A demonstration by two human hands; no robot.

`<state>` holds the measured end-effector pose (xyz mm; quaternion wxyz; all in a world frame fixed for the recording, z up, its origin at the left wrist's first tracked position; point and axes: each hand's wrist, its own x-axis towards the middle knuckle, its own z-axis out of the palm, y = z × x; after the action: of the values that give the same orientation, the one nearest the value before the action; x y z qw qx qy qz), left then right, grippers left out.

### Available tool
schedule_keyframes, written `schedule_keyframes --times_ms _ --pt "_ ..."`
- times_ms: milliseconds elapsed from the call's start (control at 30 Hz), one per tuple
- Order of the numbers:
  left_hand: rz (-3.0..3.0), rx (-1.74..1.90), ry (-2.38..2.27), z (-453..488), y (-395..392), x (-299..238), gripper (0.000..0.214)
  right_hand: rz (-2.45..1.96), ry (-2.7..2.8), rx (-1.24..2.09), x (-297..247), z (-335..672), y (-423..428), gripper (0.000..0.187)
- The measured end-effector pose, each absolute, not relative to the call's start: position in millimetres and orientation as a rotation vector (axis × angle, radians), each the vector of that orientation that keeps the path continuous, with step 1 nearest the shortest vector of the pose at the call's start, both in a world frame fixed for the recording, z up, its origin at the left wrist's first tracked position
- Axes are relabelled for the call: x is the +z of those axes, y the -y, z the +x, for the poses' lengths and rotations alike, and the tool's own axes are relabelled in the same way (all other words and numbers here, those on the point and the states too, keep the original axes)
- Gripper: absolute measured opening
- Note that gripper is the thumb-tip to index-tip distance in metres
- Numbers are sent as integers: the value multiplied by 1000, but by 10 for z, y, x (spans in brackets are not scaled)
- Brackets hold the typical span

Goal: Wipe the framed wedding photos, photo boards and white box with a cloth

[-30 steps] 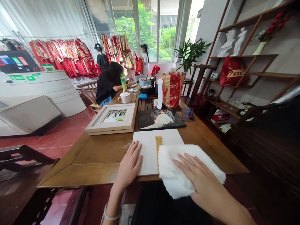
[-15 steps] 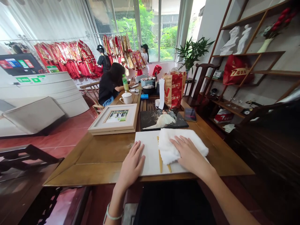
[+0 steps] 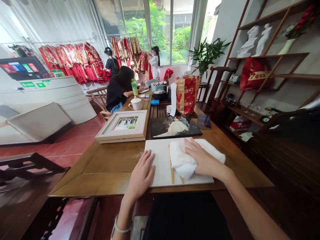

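A white board (image 3: pixel 161 163) lies flat at the near edge of the wooden table (image 3: pixel 110 163). My left hand (image 3: pixel 141 175) rests flat on its left side, fingers stretched out. My right hand (image 3: pixel 203 160) presses flat on a white cloth (image 3: pixel 181 161) bunched over the right half of the board, fingers extended. A yellowish wooden strip (image 3: pixel 172 171) shows on the board just left of the cloth, partly hidden under it.
Beyond the board lie a dark photo print (image 3: pixel 173 127) and a framed photo (image 3: pixel 123 125). Farther back are a white teapot (image 3: pixel 136 103), a red paper bag (image 3: pixel 186 95) and a seated person (image 3: pixel 118 88). Shelves (image 3: pixel 262 66) stand on the right, and garment racks (image 3: pixel 72 61) at the back.
My right hand has slid the cloth from the near right edge of the table up and left onto the board, bunching it. The left hand has stayed put.
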<state>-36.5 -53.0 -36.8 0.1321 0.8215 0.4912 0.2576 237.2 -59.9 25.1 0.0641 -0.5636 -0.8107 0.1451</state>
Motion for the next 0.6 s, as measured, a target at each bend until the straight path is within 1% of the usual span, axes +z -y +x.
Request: schedule_keyframes --times_ms 67,167,233,400,533,600 --pt "2388 765 -1418 -364 532 -364 44 -1748 2427 437 226 2368 369 56" --pt "2386 770 -1424 -360 535 -369 43 -1824 2377 410 209 2302 216 65" --pt "2382 768 -1430 -357 538 -376 43 -1861 2347 386 217 2231 263 70" --pt "2374 755 -1450 -351 546 -373 43 -1944 2375 386 264 2117 850 80" --pt "2371 710 -1459 -347 552 -355 45 -1915 2450 467 283 2184 1416 93" --pt "2372 712 -1452 -345 554 -353 44 -1900 2473 513 291 2237 1537 96"
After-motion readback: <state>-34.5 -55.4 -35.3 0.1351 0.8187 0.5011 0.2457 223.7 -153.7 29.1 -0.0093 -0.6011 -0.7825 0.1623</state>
